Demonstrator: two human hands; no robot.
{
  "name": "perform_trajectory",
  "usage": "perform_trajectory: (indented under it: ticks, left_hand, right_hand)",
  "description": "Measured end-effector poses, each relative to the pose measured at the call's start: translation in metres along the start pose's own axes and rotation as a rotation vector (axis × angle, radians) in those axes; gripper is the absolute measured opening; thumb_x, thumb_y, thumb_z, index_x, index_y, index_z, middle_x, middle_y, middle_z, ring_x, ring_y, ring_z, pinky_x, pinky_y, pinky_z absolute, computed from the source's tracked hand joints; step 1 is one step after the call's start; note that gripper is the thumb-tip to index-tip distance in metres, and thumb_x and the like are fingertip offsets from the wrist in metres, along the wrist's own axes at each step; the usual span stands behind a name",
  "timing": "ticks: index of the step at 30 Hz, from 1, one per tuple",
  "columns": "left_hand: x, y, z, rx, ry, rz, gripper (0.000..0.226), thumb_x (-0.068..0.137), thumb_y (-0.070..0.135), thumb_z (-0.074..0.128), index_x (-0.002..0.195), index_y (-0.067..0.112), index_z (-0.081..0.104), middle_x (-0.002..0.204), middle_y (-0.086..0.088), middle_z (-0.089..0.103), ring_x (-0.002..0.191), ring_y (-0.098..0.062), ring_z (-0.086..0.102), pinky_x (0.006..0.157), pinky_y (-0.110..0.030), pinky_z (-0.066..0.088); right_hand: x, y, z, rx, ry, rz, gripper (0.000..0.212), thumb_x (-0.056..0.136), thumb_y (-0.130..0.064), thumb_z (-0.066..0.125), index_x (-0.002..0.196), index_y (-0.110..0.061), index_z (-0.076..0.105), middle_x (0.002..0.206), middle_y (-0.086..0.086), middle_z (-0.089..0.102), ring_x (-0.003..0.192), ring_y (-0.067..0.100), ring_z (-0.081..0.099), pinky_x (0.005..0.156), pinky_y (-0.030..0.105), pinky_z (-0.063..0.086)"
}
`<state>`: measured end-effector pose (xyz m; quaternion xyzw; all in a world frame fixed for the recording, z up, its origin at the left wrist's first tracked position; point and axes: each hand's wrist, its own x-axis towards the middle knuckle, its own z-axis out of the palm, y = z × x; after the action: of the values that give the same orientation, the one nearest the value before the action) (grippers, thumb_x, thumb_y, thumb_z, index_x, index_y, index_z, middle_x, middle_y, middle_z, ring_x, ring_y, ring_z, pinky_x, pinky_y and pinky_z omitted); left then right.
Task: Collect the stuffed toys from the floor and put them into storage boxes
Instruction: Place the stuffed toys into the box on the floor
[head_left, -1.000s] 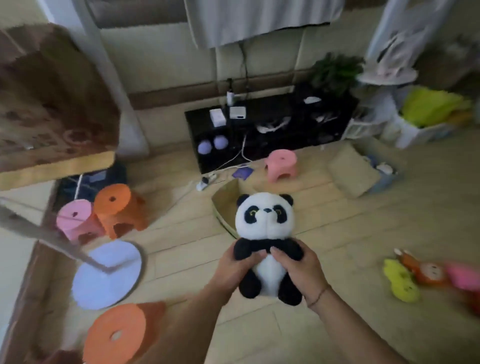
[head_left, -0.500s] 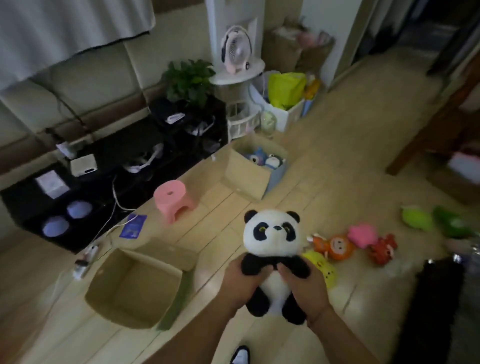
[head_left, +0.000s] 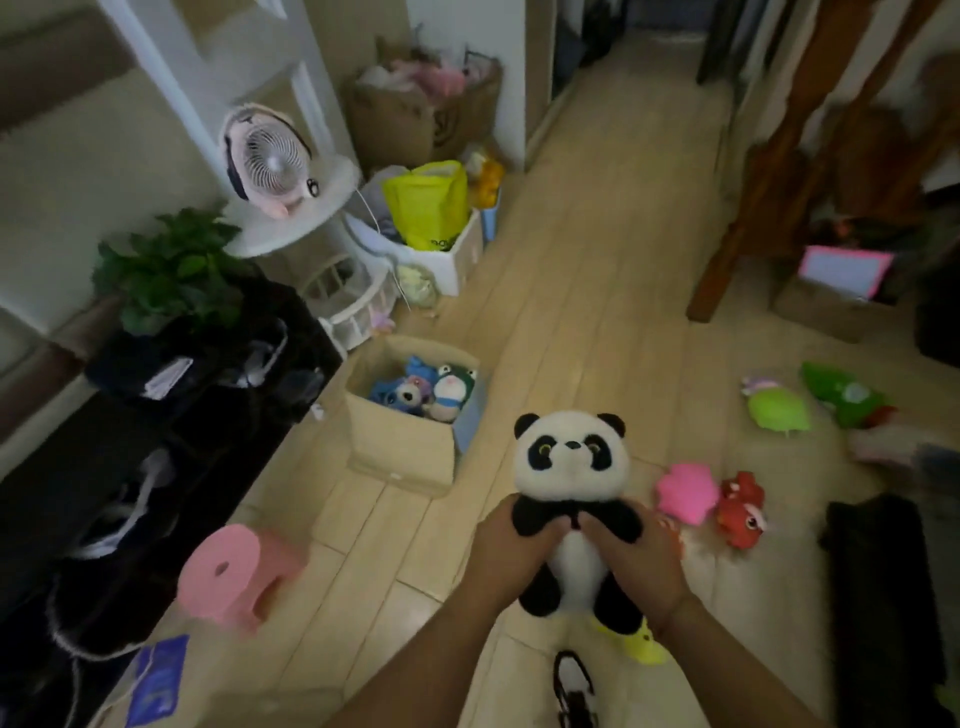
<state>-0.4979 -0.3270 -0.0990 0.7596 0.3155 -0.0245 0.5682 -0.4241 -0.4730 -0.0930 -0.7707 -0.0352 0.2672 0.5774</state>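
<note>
A black-and-white panda toy (head_left: 570, 457) is upright in the air in front of me, facing me. My left hand (head_left: 511, 551) grips its left side and my right hand (head_left: 641, 564) grips its right side, thumbs on its black arms. A cardboard box (head_left: 400, 449) stands on the floor to the upper left of the panda, with several blue and green stuffed toys inside. Loose on the floor at right lie a pink toy (head_left: 683, 491), a red toy (head_left: 740, 509), a light green toy (head_left: 776, 410), a dark green toy (head_left: 847, 392) and, under my right wrist, a yellow toy (head_left: 644, 644).
A pink stool (head_left: 228, 571) stands left of my arms beside a black low cabinet (head_left: 104, 467). A white shelf with a fan (head_left: 270, 156), a white bin with a yellow bag (head_left: 428, 208), wooden furniture legs (head_left: 727, 249) and a black mat (head_left: 878, 587) surround the wooden floor.
My view has swung further right: the empty cardboard box has left the frame and the box with toys is now nearer. Both hands still hold the panda the same way.
</note>
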Motion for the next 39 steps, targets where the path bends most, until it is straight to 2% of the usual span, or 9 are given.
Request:
perform_trajectory:
  ticks: [5, 10, 14, 19, 22, 28, 32, 35, 39]
  left_hand:
    - [0.099, 0.018, -0.052, 0.001, 0.079, -0.043, 0.028, 0.079, 0.046, 0.074, 0.101, 0.032, 0.062, 0.095, 0.013, 0.067, 0.092, -0.006, 0.065, 0.071, -0.015, 0.049]
    - [0.172, 0.011, -0.119, 0.052, 0.095, -0.068, 0.075, 0.057, 0.064, 0.077, 0.121, 0.035, 0.051, 0.114, 0.026, 0.054, 0.107, 0.004, 0.056, 0.077, 0.002, 0.040]
    - [0.251, -0.005, -0.185, 0.039, 0.196, -0.166, 0.076, 0.063, 0.033, 0.090, 0.120, 0.032, 0.039, 0.104, 0.030, 0.043, 0.093, 0.014, 0.045, 0.071, 0.008, 0.036]
    - [0.371, -0.045, -0.253, 0.138, 0.206, -0.239, 0.083, 0.047, 0.066, 0.067, 0.117, 0.022, 0.054, 0.109, 0.013, 0.053, 0.102, -0.005, 0.051, 0.083, -0.015, 0.044]
    - [0.450, -0.070, -0.281, 0.132, 0.195, -0.287, 0.087, 0.046, 0.060, 0.073, 0.122, 0.025, 0.051, 0.114, 0.008, 0.057, 0.109, -0.015, 0.056, 0.082, -0.024, 0.050]
    - [0.604, -0.164, -0.290, 0.145, 0.087, -0.314, 0.093, 0.060, 0.053, 0.069, 0.143, 0.027, 0.037, 0.134, 0.005, 0.054, 0.122, -0.016, 0.053, 0.090, -0.027, 0.045]
    - [0.698, -0.251, -0.267, 0.156, 0.019, -0.372, 0.079, 0.077, 0.027, 0.076, 0.144, 0.022, 0.034, 0.139, -0.002, 0.048, 0.128, -0.023, 0.048, 0.094, -0.029, 0.043]
    - [0.751, -0.318, -0.242, 0.350, 0.064, -0.442, 0.099, 0.075, 0.038, 0.073, 0.152, 0.028, 0.011, 0.153, -0.008, 0.030, 0.138, -0.032, 0.034, 0.107, -0.053, 0.037]
    - [0.771, -0.359, -0.206, 0.587, 0.001, -0.507, 0.119, 0.064, 0.064, 0.071, 0.145, 0.044, -0.014, 0.160, -0.005, -0.001, 0.144, -0.042, 0.012, 0.107, -0.069, 0.025]
  right_hand:
    - [0.113, -0.049, 0.049, -0.019, -0.222, 0.076, 0.041, 0.084, -0.029, 0.071, 0.119, -0.018, 0.052, 0.115, 0.002, 0.062, 0.104, 0.021, 0.061, 0.091, 0.041, 0.052]
    - [0.214, -0.060, 0.122, -0.285, -0.394, 0.054, 0.060, 0.060, -0.078, 0.066, 0.107, -0.040, 0.062, 0.107, -0.006, 0.067, 0.103, 0.021, 0.061, 0.089, 0.043, 0.053]
    - [0.282, -0.107, 0.202, -0.223, -0.495, 0.113, 0.027, 0.077, -0.036, 0.076, 0.102, -0.029, 0.070, 0.101, -0.002, 0.073, 0.102, 0.021, 0.067, 0.090, 0.042, 0.055]
    - [0.374, -0.125, 0.284, -0.133, -0.503, 0.167, 0.027, 0.089, -0.011, 0.065, 0.101, -0.033, 0.055, 0.101, -0.015, 0.061, 0.089, -0.008, 0.062, 0.070, 0.006, 0.049]
    - [0.441, -0.109, 0.322, -0.131, -0.560, 0.201, 0.028, 0.091, -0.016, 0.062, 0.106, -0.029, 0.043, 0.112, -0.006, 0.050, 0.101, 0.009, 0.056, 0.079, 0.018, 0.047]
    - [0.581, -0.033, 0.391, -0.134, -0.629, 0.288, 0.050, 0.088, -0.008, 0.065, 0.123, -0.027, 0.035, 0.116, -0.016, 0.047, 0.101, -0.016, 0.053, 0.082, 0.011, 0.047]
    - [0.675, 0.037, 0.428, -0.152, -0.687, 0.403, 0.079, 0.087, -0.019, 0.068, 0.147, -0.033, 0.017, 0.139, -0.010, 0.041, 0.128, 0.014, 0.048, 0.104, 0.037, 0.047]
    - [0.731, 0.095, 0.445, -0.322, -0.827, 0.501, 0.073, 0.091, -0.030, 0.062, 0.150, -0.028, 0.018, 0.151, -0.005, 0.031, 0.141, 0.018, 0.032, 0.113, 0.033, 0.033]
    - [0.765, 0.145, 0.454, -0.965, -0.722, 0.053, 0.051, 0.088, -0.038, 0.058, 0.134, -0.020, 0.046, 0.136, 0.002, 0.046, 0.129, 0.023, 0.043, 0.108, 0.035, 0.039]
